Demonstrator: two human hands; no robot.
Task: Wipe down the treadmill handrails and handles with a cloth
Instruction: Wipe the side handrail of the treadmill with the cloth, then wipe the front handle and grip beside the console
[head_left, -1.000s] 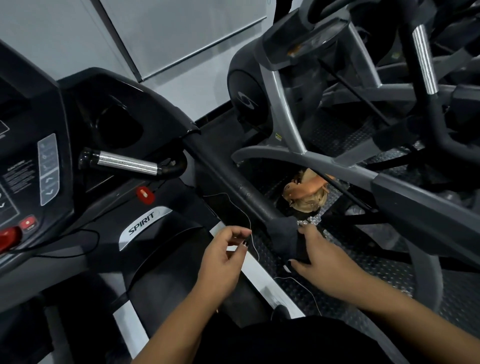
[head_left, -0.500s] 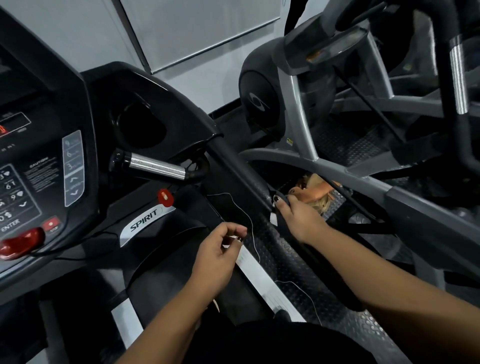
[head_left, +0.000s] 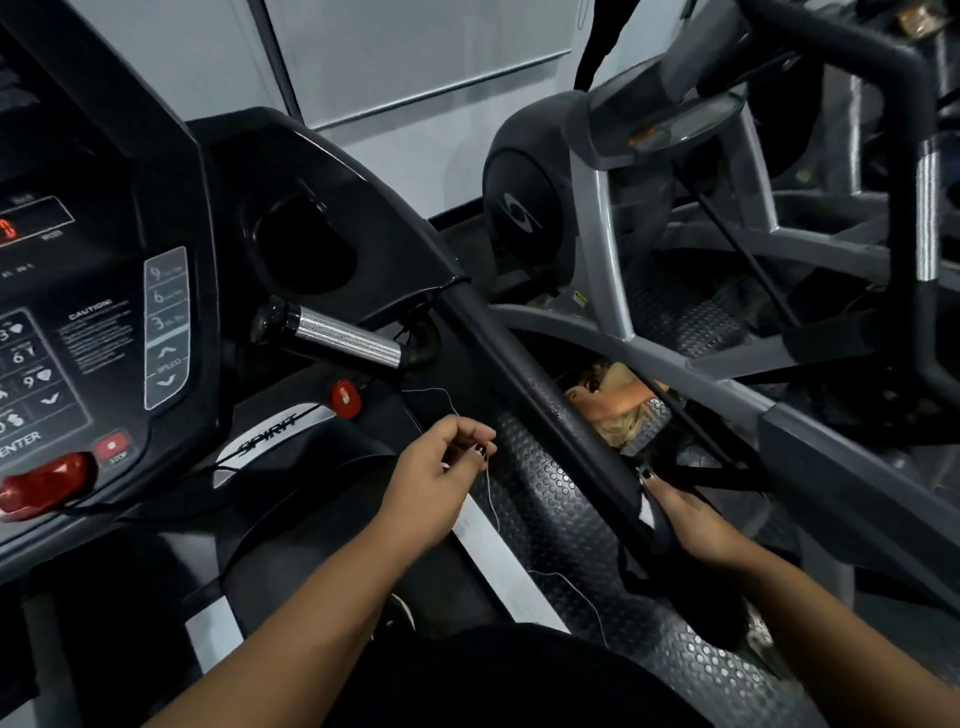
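The right hand (head_left: 693, 522) grips a dark cloth (head_left: 655, 535) wrapped around the lower end of the black handrail (head_left: 524, 384) of the treadmill; its fingers are curled over the cloth and part of the cloth hangs below the rail. The left hand (head_left: 441, 478) is beside the rail, not touching it; its thumb and fingertips pinch a thin white thread (head_left: 489, 491). The chrome handle (head_left: 345, 338) sticks out under the console (head_left: 104, 312), well apart from both hands. Near it sits a red safety key (head_left: 345, 399); a grey elliptical machine (head_left: 597, 218) stands to the right.
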